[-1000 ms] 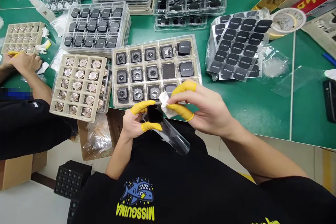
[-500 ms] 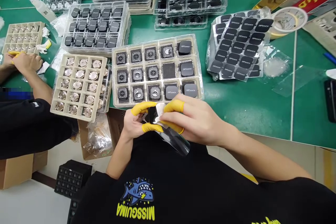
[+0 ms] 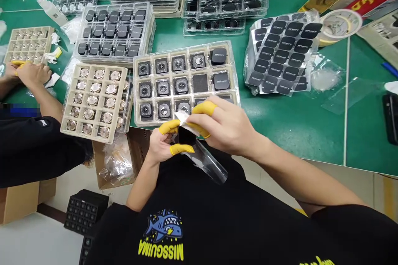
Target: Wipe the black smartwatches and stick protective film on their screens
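Between the yellow-covered thumb and fingers of my left hand (image 3: 163, 143) sits a dark square watch face (image 3: 186, 136). A curled strip of clear film (image 3: 211, 166) hangs below it, toward my shirt; how it is joined to the watch is hidden. My right hand (image 3: 224, 126), also with yellow finger covers, pinches a white cloth (image 3: 184, 119) at the watch's upper edge. Just beyond both hands lies a beige tray (image 3: 186, 76) of square watches and black squares printed with lettering. My right hand hides part of its near row.
A tray of round watch cases (image 3: 91, 101) lies at left, near a co-worker's hands (image 3: 34, 75). Stacked clear trays (image 3: 113, 31) stand behind. Sheets of black stickers (image 3: 281, 56) and a tape roll (image 3: 340, 27) lie at right. An open carton (image 3: 139, 145) is below the table edge.
My right hand has moved up and slightly left with the white cloth, uncovering more of the dark watch face. My left hand has shifted slightly right, still holding the watch.
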`<state>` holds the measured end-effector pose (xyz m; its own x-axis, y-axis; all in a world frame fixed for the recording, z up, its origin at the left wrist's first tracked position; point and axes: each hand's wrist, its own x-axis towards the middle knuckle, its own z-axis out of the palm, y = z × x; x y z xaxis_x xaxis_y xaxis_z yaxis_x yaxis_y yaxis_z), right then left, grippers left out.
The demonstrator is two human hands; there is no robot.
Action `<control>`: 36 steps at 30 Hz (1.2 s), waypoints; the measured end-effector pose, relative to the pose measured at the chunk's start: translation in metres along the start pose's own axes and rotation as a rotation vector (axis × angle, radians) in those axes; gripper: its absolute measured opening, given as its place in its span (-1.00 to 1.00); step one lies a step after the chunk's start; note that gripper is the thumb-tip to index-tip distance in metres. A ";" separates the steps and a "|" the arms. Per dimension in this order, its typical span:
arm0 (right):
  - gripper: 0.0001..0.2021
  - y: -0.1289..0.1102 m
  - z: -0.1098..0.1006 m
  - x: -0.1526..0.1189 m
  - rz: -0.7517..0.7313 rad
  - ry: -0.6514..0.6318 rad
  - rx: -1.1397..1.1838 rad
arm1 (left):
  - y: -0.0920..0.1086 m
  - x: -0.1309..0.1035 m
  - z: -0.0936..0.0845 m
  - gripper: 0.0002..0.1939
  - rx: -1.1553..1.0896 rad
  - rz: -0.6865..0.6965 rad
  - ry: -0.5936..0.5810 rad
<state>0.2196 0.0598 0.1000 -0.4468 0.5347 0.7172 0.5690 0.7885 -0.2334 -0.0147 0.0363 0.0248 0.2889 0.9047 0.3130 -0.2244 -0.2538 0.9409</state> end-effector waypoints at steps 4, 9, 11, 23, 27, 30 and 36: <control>-0.89 0.006 -0.018 -0.006 0.129 0.041 0.176 | 0.009 0.001 -0.002 -0.09 -0.039 -0.055 -0.013; -0.93 -0.006 -0.037 -0.004 0.034 -0.137 0.241 | 0.011 0.004 -0.002 -0.09 -0.097 -0.059 -0.035; -0.93 -0.011 -0.037 -0.003 -0.039 -0.186 0.213 | 0.010 0.005 -0.002 -0.11 -0.099 -0.067 -0.050; -0.75 -0.018 -0.007 0.004 -0.104 -0.098 -0.049 | 0.002 0.003 -0.001 -0.15 0.033 -0.008 -0.092; -0.79 0.000 -0.005 -0.005 -0.028 -0.068 -0.081 | 0.000 0.001 0.000 -0.13 -0.065 -0.034 -0.049; -0.85 0.006 -0.017 -0.009 0.082 -0.032 0.017 | 0.005 0.001 -0.001 -0.11 -0.088 -0.092 -0.047; -0.84 -0.003 -0.036 -0.004 0.191 -0.032 0.260 | 0.011 0.003 -0.002 -0.11 -0.131 -0.099 -0.031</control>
<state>0.2441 0.0442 0.1214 -0.3722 0.6868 0.6243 0.4514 0.7217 -0.5248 -0.0183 0.0369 0.0357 0.3437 0.9115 0.2258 -0.3125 -0.1157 0.9428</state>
